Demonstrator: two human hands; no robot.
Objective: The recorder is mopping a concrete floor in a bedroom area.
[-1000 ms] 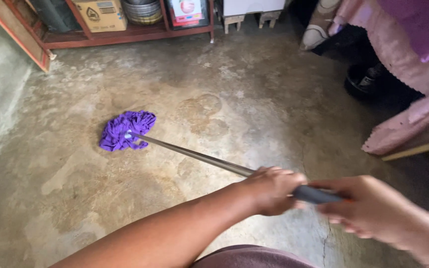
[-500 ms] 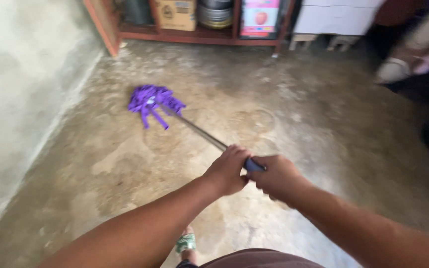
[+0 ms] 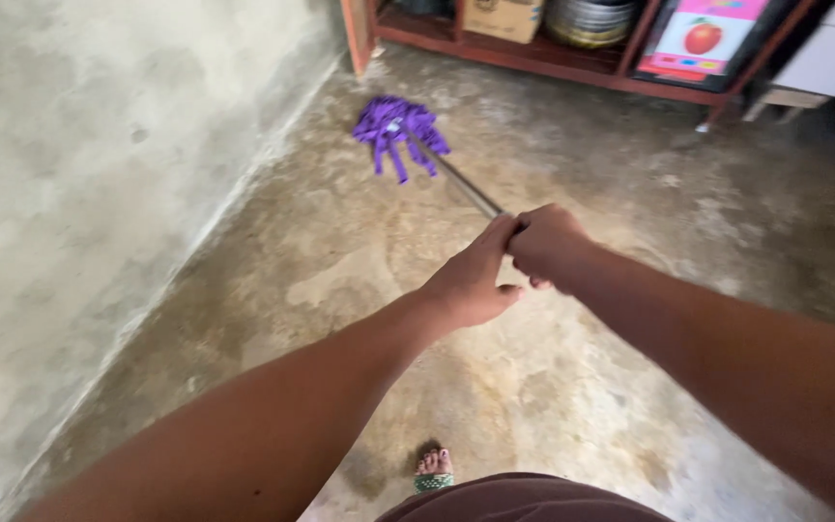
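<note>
A mop with a purple string head [image 3: 396, 128] lies on the concrete floor near the wall and the shelf's left post. Its thin metal handle [image 3: 463, 184] runs back toward me. My right hand [image 3: 545, 245] is closed around the near end of the handle. My left hand [image 3: 473, 279] sits right beside it, fingers wrapped on the same handle just behind. Both arms reach forward from the bottom of the view. The grip end of the handle is hidden inside my hands.
A bare concrete wall [image 3: 99, 174] runs along the left. A low red-brown shelf [image 3: 543, 60] at the back holds a cardboard box [image 3: 503, 16], stacked metal bowls [image 3: 591, 19] and a picture card [image 3: 703, 39]. My sandalled foot [image 3: 434, 468] shows at the bottom.
The mop head has slid farther away toward the wall and the shelf corner. Both arms have stretched out and my hands have come closer together on the handle.
</note>
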